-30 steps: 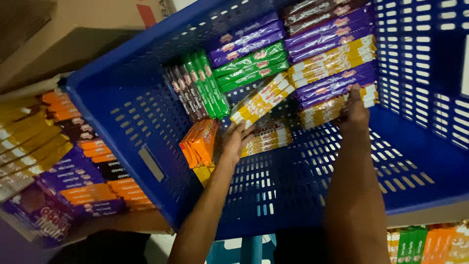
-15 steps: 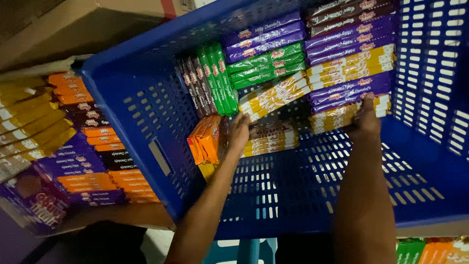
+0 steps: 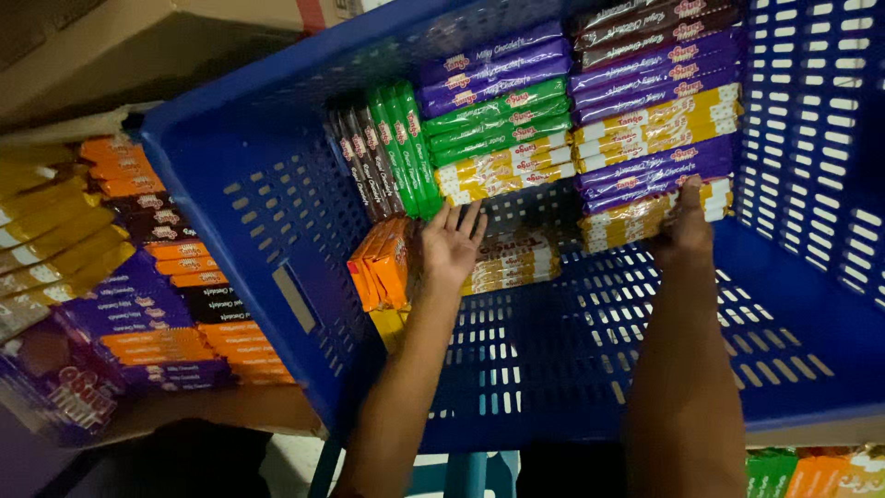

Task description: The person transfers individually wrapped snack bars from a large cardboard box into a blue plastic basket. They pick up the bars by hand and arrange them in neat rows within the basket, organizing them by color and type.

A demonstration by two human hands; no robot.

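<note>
Left hand (image 3: 449,242): fingers spread flat, gripping nothing, resting between the orange wrapped bars (image 3: 380,261) and the yellow-and-brown wrapped bars (image 3: 510,261). Right hand (image 3: 684,229): fingers on the yellow wrapped stack (image 3: 625,218); grip closure not discernible. All inside the blue perforated plastic crate (image 3: 277,212).

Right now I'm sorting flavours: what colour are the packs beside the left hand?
Orange packs, by the left hand; head view.

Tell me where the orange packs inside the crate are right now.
In the head view, the orange packs stand on edge against the blue crate's left wall, just left of the left hand, below the brown packs.
</note>
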